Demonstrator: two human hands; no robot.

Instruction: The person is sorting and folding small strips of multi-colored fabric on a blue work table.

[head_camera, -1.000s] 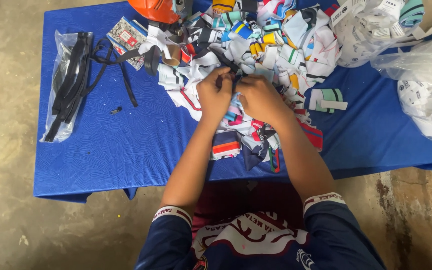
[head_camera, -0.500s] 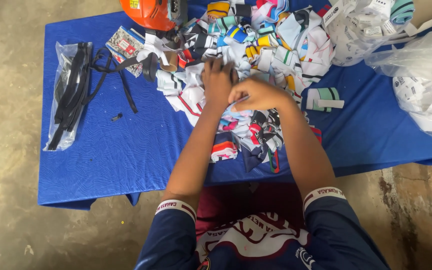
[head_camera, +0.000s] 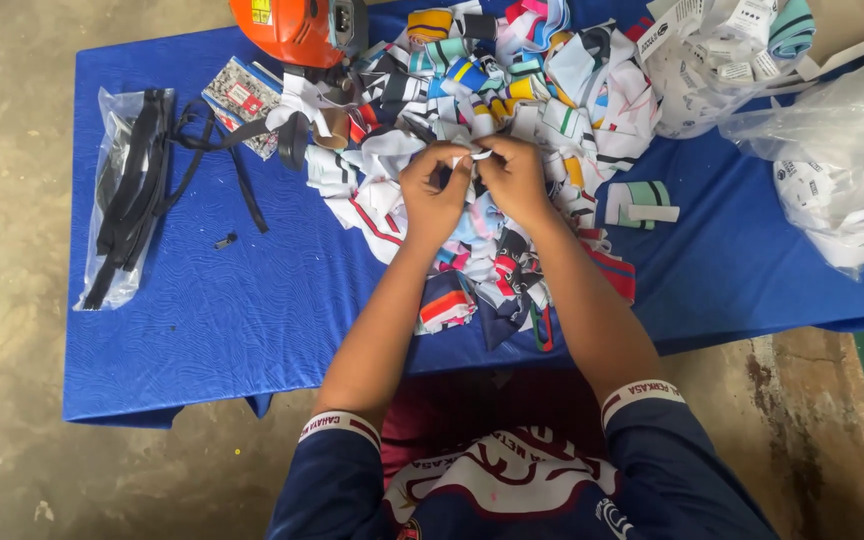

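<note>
One desk [head_camera: 202, 330], covered in blue cloth, fills most of the frame; its left and near edges show against bare concrete floor [head_camera: 12, 420], while its far and right edges run out of view. The desk's left third and lower-left corner lie mostly bare, the widest open room; a narrower bare strip sits at lower right.

One heap of fabric strips [head_camera: 512, 110], too many to count, spreads from top centre down to the near edge at centre. Two clear plastic bags of white tags sit at upper right: one [head_camera: 852, 170] at the right edge, one [head_camera: 712, 60] beside it. One clear bag of black straps [head_camera: 122, 200] lies at far left, with loose straps trailing right from it. One orange machine [head_camera: 297, 30] stands at top centre-left, one printed packet [head_camera: 242, 100] just below it. One folded mint strip [head_camera: 637, 203] lies alone right of the heap.

Two hands meet over the heap's middle: the left hand [head_camera: 434, 190] and right hand [head_camera: 514, 178] both pinch a small white strip [head_camera: 474, 153] between their fingertips.
</note>
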